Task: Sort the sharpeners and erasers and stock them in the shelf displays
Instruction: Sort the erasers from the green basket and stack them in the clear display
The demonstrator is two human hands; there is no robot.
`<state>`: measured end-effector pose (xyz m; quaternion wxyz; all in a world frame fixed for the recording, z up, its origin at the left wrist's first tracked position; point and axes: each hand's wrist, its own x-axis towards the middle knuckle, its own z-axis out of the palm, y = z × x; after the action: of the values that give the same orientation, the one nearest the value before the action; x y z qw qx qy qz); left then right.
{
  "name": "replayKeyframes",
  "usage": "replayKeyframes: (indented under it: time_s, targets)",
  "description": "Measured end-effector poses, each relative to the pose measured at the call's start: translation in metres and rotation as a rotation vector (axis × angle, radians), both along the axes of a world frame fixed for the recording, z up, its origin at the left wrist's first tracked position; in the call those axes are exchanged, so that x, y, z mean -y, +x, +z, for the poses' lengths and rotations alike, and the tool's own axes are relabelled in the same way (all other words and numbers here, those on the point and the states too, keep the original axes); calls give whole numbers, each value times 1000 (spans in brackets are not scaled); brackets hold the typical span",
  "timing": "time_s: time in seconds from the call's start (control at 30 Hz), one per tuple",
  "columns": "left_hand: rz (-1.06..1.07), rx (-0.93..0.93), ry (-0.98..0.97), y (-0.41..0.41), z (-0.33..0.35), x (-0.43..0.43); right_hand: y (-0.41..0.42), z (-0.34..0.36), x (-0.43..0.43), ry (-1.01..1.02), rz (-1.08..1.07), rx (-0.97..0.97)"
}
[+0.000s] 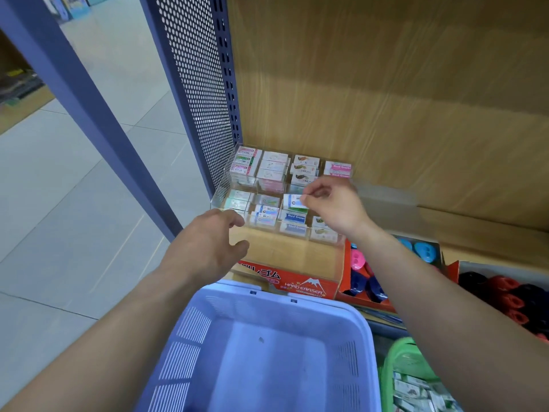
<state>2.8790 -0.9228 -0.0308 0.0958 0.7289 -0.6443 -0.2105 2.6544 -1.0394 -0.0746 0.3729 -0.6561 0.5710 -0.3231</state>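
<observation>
A clear acrylic display (221, 190) with several compartments of boxed erasers sits on the wooden shelf against the perforated side panel. My right hand (332, 203) pinches a small white and blue eraser (292, 201) over a middle compartment of the display. My left hand (208, 248) hovers with loosely curled fingers at the display's front left corner and holds nothing. An orange Hard Eraser carton (297, 285) stands in front of the display. Boxes of pink, blue, red and black sharpeners (361, 272) lie to the right.
An empty lilac plastic basket (276, 295) sits below my arms at the shelf's front. A green basket (399, 356) with more packed erasers shows at the bottom right. The blue shelf upright (89, 114) and tiled floor lie to the left.
</observation>
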Motion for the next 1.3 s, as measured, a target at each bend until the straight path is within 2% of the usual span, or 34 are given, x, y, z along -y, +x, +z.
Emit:
replayKeyframes:
  time_s: [0.17, 0.5, 0.73, 0.93, 1.13, 1.3]
  targets:
    - [33, 0, 13, 13, -3, -3, 52, -25, 21, -69, 164, -181]
    - [55, -111, 9, 18, -8, -2, 75, -43, 39, -141, 254, -669]
    - [42, -137, 22, 11, -4, 2, 70, -42, 28, -71, 373, -644]
    - [-3, -94, 37, -6, 3, 0, 46, -7, -4, -153, 259, -547]
    - [-126, -76, 76, -65, 4, -21, -53, 35, -96, -185, 124, -518]
    - [-398, -78, 115, -162, -18, -76, -176, 25, -188, -50, -58, -566]
